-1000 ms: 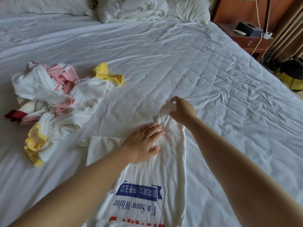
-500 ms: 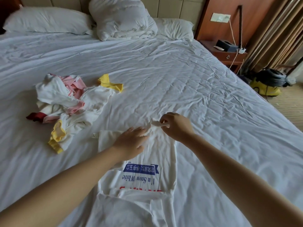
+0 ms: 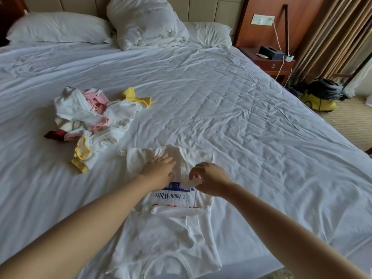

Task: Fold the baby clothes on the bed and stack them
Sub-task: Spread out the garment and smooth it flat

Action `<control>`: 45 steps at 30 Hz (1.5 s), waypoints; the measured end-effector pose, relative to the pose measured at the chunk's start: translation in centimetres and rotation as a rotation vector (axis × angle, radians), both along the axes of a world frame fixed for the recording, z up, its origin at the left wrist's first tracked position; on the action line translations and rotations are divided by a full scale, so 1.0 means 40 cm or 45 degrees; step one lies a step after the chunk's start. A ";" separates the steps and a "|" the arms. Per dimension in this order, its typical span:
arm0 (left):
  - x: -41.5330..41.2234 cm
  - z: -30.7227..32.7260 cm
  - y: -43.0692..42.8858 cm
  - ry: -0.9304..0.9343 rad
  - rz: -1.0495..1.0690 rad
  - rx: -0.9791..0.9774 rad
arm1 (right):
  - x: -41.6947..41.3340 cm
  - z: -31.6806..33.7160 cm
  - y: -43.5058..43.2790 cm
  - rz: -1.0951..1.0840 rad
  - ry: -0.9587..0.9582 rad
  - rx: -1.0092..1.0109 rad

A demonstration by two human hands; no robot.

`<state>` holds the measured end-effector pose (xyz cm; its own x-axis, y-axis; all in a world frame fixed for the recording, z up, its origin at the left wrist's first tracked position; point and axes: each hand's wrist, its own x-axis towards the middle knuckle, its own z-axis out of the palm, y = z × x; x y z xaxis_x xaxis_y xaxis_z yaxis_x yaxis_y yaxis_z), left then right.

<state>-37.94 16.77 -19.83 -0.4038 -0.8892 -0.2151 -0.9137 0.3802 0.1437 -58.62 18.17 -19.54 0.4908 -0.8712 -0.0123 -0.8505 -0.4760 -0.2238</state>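
A white baby garment [image 3: 171,234] with blue and red print lies spread on the bed in front of me, its far end folded back toward me. My left hand [image 3: 159,171] rests flat on the folded part, fingers straight. My right hand [image 3: 209,178] pinches a small white flap of the same garment just above the blue print. A loose pile of baby clothes [image 3: 90,121] in white, pink, yellow and red lies to the far left.
The white bed sheet [image 3: 231,109] stretches wide to the right and beyond. Pillows [image 3: 58,28] and a bunched duvet [image 3: 145,21] sit at the headboard. A wooden nightstand [image 3: 271,63] and a yellow vacuum cleaner [image 3: 322,97] stand off the right side.
My right hand has pulled the garment's far flap toward me, folding it back over the print. My left hand stayed pressing on the cloth. The view has tilted up.
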 end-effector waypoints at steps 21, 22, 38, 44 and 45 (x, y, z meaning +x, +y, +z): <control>-0.080 -0.151 -0.062 -0.159 -0.015 -0.143 | -0.014 -0.172 -0.064 -0.295 0.058 0.072; -0.081 -0.155 -0.062 -0.173 -0.023 -0.135 | -0.015 -0.183 -0.064 -0.294 0.049 0.049; 0.193 -0.040 0.110 0.533 0.114 -0.094 | 0.100 -0.063 -0.009 -0.244 -0.284 0.015; 0.246 -0.070 0.150 0.412 0.214 -0.095 | 0.235 -0.073 0.028 0.008 -0.188 0.127; 0.243 -0.071 0.149 0.414 0.225 -0.140 | 0.244 -0.076 0.028 -0.004 -0.165 0.124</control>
